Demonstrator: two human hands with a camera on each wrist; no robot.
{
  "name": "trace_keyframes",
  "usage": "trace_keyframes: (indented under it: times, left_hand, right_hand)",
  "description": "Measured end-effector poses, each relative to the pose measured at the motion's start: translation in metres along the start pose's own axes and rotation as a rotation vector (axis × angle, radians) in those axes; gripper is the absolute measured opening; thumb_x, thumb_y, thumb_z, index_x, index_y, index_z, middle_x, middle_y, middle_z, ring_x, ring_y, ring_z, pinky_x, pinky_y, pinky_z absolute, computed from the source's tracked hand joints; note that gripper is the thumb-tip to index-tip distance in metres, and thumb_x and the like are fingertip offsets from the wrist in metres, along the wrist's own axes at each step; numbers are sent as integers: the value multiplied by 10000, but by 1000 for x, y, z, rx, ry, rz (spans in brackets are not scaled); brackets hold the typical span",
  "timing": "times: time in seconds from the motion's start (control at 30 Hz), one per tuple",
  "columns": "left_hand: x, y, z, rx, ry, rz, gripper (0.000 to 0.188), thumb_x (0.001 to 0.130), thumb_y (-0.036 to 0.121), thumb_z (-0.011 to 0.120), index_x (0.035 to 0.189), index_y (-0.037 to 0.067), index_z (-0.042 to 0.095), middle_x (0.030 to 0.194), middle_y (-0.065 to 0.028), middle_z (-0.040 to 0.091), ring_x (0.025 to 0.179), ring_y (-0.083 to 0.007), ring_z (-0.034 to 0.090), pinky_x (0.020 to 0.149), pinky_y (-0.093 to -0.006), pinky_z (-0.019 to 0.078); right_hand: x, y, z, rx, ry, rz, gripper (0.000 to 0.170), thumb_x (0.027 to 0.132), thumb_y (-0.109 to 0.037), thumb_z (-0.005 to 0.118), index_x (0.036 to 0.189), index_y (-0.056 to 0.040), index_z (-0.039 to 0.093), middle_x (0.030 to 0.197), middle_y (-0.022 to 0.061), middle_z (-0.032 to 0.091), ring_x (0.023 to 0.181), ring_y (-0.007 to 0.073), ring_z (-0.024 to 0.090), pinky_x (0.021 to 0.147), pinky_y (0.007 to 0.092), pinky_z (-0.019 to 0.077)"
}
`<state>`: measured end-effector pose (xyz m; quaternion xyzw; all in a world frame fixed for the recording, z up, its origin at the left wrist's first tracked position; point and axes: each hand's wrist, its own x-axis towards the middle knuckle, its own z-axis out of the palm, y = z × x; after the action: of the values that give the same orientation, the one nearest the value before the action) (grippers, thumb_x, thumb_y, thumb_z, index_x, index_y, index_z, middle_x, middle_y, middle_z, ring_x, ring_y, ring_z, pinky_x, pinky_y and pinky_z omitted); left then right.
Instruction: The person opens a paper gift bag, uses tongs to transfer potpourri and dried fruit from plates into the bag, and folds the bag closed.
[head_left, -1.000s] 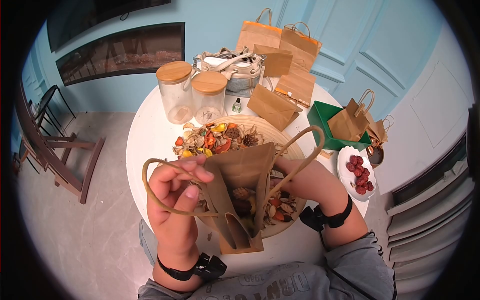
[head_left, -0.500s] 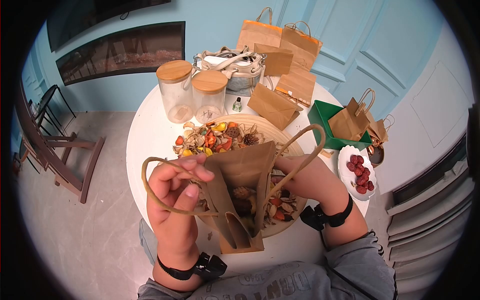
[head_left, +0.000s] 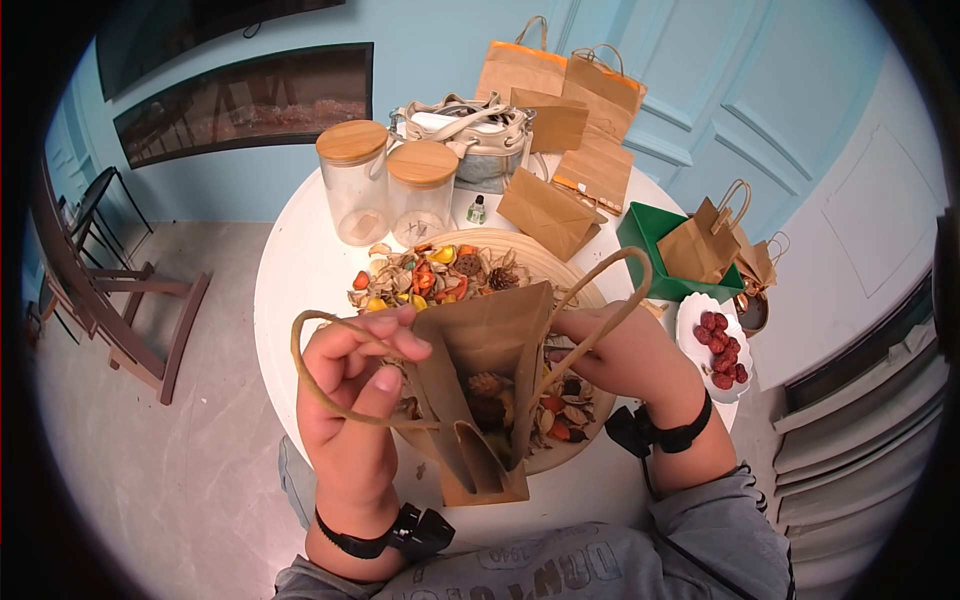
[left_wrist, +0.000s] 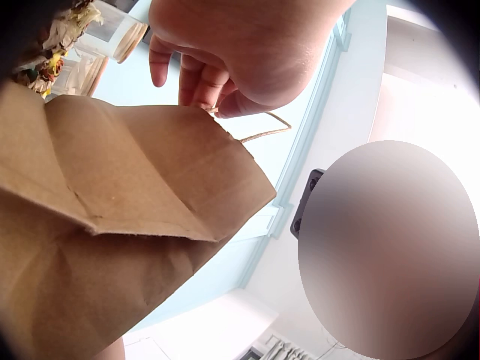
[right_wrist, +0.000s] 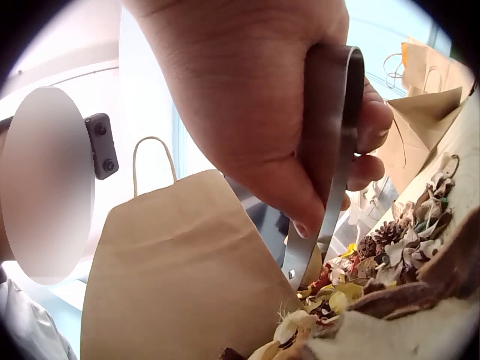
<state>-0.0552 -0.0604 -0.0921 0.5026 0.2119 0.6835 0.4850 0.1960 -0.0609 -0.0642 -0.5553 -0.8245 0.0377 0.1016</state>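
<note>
A brown paper bag (head_left: 480, 325) stands with its mouth open, dried pieces visible inside. My left hand (head_left: 350, 400) pinches its left rim near the top, with a twisted paper handle (head_left: 298, 365) looping around the fingers. My right hand (head_left: 640, 375) is at the bag's far right side, above the dried flowers. In the right wrist view that hand grips metal tongs (right_wrist: 330, 112) between thumb and fingers. The tongs' lower ends are hidden behind the bag and petals. Potpourri (head_left: 430, 275) of petals and pine cones fills a round woven tray (head_left: 575, 270) beneath.
Two lidded glass jars (head_left: 420, 200), a small bottle (head_left: 476, 209) and a handbag (head_left: 485, 165) stand behind the tray. More paper bags (head_left: 545, 215) lie farther back. At right are a green box (head_left: 640, 235) and a white dish (head_left: 690, 345) of red dates.
</note>
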Motion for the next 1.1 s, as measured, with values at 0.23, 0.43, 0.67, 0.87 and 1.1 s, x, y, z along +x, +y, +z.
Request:
trace_keyframes:
  times: [0.23,0.43,0.67,0.87,1.1]
  left_hand:
    - [1,-4,-6,-69,-55,31,286,863,15,530,1148,18,513,986,-134,628,1102,-258,550,1020,-436,364]
    - [1,-4,-6,-60,-59,37,284,861,11,525,1145,17,515,979,-129,626,1092,-257,551,1021,-435,363]
    - [1,-4,-6,-67,-66,42,291,857,4,522,1148,13,515,983,-128,618,1082,-249,553,1023,-431,364]
    - [0,-3,-5,-61,-62,13,306,856,-6,517,1163,5,511,990,-126,614,1076,-247,559,1034,-421,365]
    - [0,-3,-5,-74,-58,16,305,856,-22,514,1160,4,509,997,-128,615,1082,-251,561,1035,-427,366]
  right_hand:
    - [-3,2,-3,-22,62,24,237,807,-257,675,969,-107,589,712,133,603,711,347,603,610,435,463]
    - [-7,-3,-16,-5,191,7,273,791,-240,694,1007,-99,605,740,124,621,695,343,594,601,419,458]
    - [-15,-16,-32,-18,300,-49,280,761,-209,726,981,-76,615,727,108,608,648,329,573,572,402,425]
    - [-17,-22,-36,-34,340,-72,281,752,-190,731,976,-65,615,707,110,591,633,328,562,568,396,416]
    - [-23,-20,-40,-42,463,-7,307,741,-192,730,991,-55,616,694,94,574,604,292,541,567,370,399]
